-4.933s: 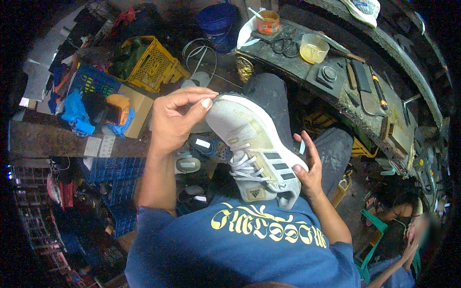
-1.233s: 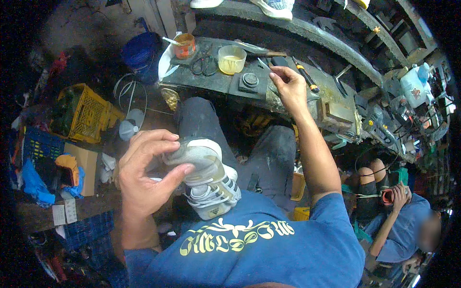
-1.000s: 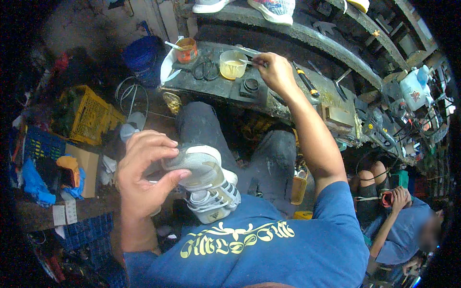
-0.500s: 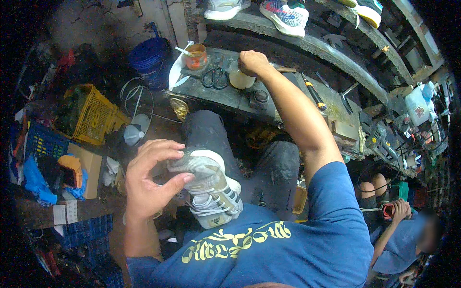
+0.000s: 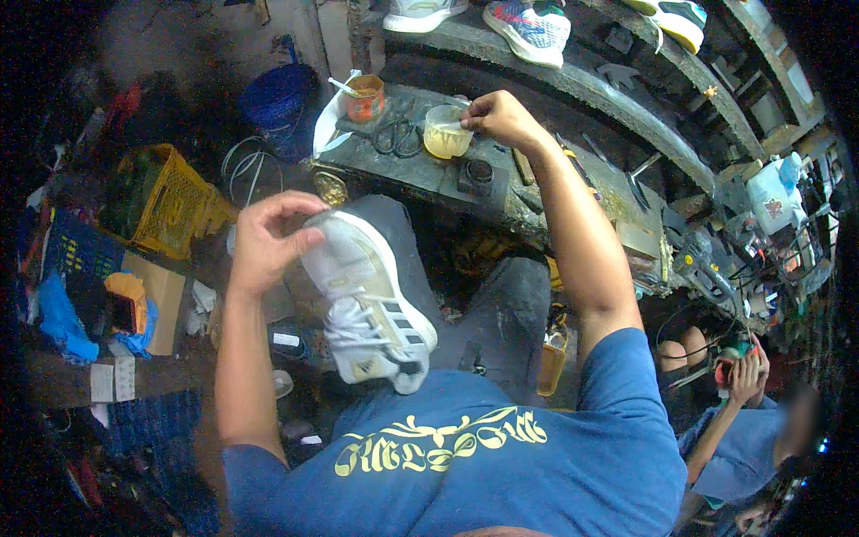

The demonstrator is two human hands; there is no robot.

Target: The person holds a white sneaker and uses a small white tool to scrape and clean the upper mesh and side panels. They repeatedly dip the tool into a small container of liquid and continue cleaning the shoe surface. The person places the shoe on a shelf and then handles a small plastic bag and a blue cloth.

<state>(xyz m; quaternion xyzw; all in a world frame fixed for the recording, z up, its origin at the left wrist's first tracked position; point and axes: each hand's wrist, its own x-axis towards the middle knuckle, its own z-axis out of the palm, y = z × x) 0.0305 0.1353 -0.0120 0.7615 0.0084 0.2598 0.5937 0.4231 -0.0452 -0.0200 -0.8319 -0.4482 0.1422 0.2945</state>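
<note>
Shoe [image 5: 356, 268] left of frame centre, heel by shirt [image 5: 465, 474]. Left hand [image 5: 273, 237] pinches its toe between thumb and fingers; rest of shoe extends beyond grip. Toe points upper left, heel lower right; long axis slants, laces up, white sole edge rightward. Upper centre: right hand [image 5: 499, 120], fingertips at cup [image 5: 446, 143] rim; what they grip, cannot tell. Left of cup: scissors [image 5: 404, 140], tin [image 5: 365, 100].
</note>
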